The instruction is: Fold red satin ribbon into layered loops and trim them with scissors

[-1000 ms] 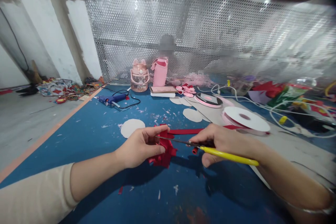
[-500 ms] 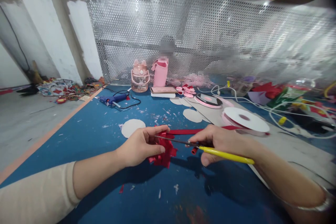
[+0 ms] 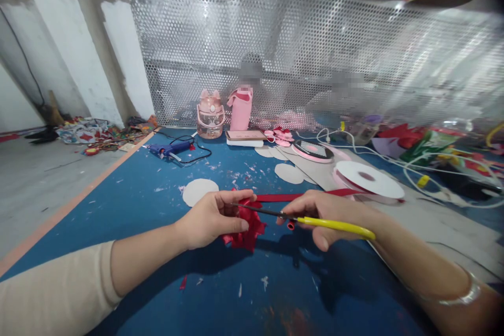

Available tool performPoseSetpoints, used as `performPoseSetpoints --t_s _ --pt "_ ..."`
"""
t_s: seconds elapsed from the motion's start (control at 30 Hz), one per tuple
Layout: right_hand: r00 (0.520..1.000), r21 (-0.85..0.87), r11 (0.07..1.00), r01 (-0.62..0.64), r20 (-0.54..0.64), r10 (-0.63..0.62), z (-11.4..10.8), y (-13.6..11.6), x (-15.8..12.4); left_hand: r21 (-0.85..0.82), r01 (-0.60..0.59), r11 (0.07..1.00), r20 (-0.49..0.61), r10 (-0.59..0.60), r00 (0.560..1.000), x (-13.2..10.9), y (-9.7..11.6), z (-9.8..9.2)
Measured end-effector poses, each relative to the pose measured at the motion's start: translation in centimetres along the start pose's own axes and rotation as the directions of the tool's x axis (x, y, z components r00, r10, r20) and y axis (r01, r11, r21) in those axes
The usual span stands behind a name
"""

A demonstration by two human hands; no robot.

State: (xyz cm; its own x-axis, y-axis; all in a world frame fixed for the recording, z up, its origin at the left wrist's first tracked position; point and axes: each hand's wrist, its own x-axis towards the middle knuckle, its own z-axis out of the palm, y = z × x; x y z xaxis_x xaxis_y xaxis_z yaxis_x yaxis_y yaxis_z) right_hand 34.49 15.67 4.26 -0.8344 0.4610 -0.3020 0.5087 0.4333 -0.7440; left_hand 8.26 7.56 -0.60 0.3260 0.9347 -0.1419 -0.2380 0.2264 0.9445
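Note:
My left hand [image 3: 214,218] is closed on a bunched red ribbon piece [image 3: 248,233], its thumb and fingers pinching the upper part. From there a strip of red ribbon [image 3: 279,198] runs right, behind my right hand [image 3: 328,212], toward the white spool [image 3: 366,178]. My right hand grips scissors with yellow handles [image 3: 334,226]. Their dark blades point left and cross in front of the red bunch at my left fingertips. Whether the blades touch the ribbon I cannot tell. A small rolled red bit [image 3: 291,226] shows just below the scissors' pivot.
On the blue table [image 3: 157,273] lie a blue glue gun [image 3: 169,149], white discs [image 3: 200,192], a phone [image 3: 246,135] and a black-and-pink spool [image 3: 313,150]. A pink bottle [image 3: 210,115] stands at the back before a perforated metal screen [image 3: 197,37]. White cables [image 3: 386,156] tangle at right.
The yellow scissor handles have shifted slightly left and up, and my right thumb has moved a little right. My left hand stays almost still on the red ribbon.

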Motion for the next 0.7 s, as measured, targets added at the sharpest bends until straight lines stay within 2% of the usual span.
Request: performPoseSetpoints --t_s 0.17,0.33,0.4,0.57,0.7 --pt "0.998 -0.134 0.99 -0.032 -0.061 0.024 -0.1 -1.0 -0.2 0.02 0.005 1.0 0.014 -0.005 1.0 0.0 0.1 0.1" --pt "0.999 -0.151 0.987 -0.044 -0.028 0.041 0.0 -1.7 -0.3 0.045 0.001 0.999 0.019 -0.001 1.0 0.2 0.0 -0.1" --pt "1.0 -0.085 0.996 -0.013 -0.016 0.011 0.0 -1.0 -0.1 0.072 -0.005 0.997 0.011 0.005 1.0 0.3 0.0 -0.2" --pt "0.99 0.263 0.963 0.059 0.105 -0.09 0.5 1.9 0.7 0.098 -0.025 0.995 0.023 0.023 0.999 0.2 -0.2 -0.4" --pt "0.983 0.39 0.919 0.054 0.139 -0.116 1.0 2.0 0.9 0.058 -0.037 0.998 0.036 0.035 0.999 0.2 -0.5 -0.1"
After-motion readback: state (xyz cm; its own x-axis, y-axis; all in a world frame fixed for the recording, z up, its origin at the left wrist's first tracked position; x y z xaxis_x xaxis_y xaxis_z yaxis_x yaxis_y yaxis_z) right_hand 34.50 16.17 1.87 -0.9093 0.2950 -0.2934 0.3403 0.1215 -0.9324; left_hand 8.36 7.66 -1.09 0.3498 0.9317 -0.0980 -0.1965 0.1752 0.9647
